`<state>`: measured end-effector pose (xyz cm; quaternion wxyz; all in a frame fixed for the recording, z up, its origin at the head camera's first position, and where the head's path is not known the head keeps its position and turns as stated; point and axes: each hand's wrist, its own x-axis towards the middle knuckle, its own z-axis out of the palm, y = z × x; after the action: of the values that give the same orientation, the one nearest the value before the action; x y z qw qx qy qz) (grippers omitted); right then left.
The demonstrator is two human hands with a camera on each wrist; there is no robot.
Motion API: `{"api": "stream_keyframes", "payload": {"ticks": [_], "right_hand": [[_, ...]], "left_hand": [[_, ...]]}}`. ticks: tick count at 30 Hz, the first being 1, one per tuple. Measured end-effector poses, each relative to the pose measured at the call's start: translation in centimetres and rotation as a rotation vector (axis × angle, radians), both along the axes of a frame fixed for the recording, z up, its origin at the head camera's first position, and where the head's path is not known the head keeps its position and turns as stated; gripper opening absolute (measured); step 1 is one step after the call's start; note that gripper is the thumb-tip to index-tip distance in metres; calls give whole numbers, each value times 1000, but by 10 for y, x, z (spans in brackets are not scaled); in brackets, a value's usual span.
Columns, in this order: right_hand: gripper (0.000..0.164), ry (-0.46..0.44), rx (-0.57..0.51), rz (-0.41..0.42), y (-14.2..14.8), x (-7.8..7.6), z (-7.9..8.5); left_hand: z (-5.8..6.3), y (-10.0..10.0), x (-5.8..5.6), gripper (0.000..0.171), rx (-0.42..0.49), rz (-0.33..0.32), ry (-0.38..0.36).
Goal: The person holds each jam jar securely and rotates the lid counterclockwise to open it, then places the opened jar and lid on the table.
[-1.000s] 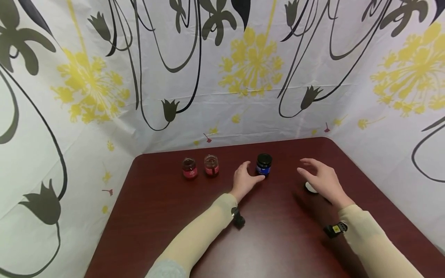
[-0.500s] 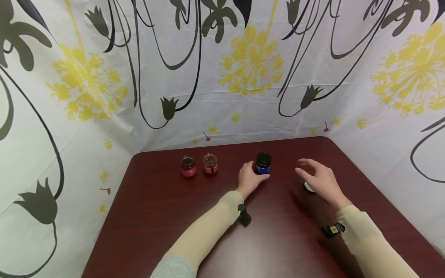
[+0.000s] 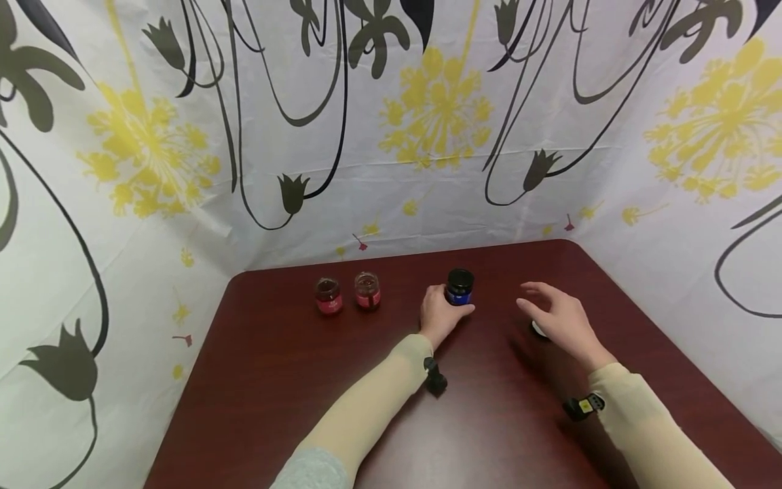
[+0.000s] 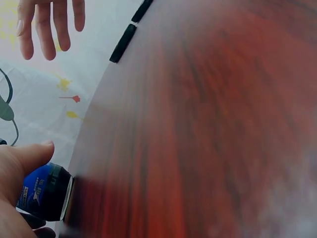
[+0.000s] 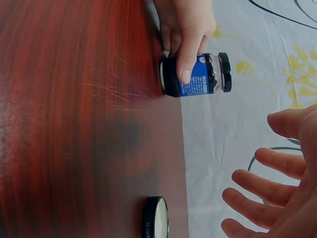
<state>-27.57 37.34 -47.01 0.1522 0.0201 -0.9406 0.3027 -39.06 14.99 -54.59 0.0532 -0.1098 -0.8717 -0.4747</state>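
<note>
My left hand [image 3: 441,314] grips a small glass jar [image 3: 459,297] with a blue label and a black lid, thumb across its front. The jar stands upright near the far side of the table. In the right wrist view the thumb lies over the jar's blue label [image 5: 199,82]. My right hand [image 3: 563,321] hovers to the right of the jar, fingers spread and holding nothing. Below its fingers a black lid with a pale inside [image 3: 538,329] lies on the table, partly hidden by the hand. In the left wrist view two black lids [image 4: 123,43] lie along the table edge.
Two glass jars with red labels, one darker [image 3: 328,296] and one clearer [image 3: 367,291], stand without lids at the back left of the dark red table [image 3: 293,380]. A patterned white cloth [image 3: 366,170] hangs behind and beside the table.
My left hand has moved right and closed round the blue-labelled jar, which stays in place. My right hand stays nearly still above the lid.
</note>
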Motion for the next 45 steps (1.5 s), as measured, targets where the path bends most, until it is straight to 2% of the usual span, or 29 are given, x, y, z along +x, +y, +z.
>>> {"api": "stream_keyframes", "payload": {"ticks": [8, 21, 25, 36, 45], "right_hand": [[50, -3, -6, 14, -3, 1, -3], [49, -15, -11, 24, -2, 0, -3], [50, -19, -5, 19, 0, 0, -1], [50, -23, -11, 22, -3, -4, 4], [49, -19, -15, 21, -6, -7, 2]], "left_hand": [[-1, 1, -1, 72, 0, 53, -19], [-3, 0, -5, 56, 19, 114, -9], [-3, -2, -6, 54, 34, 98, -11], [-1, -12, -7, 69, 141, 21, 17], [-2, -24, -7, 70, 156, 16, 12]]}}
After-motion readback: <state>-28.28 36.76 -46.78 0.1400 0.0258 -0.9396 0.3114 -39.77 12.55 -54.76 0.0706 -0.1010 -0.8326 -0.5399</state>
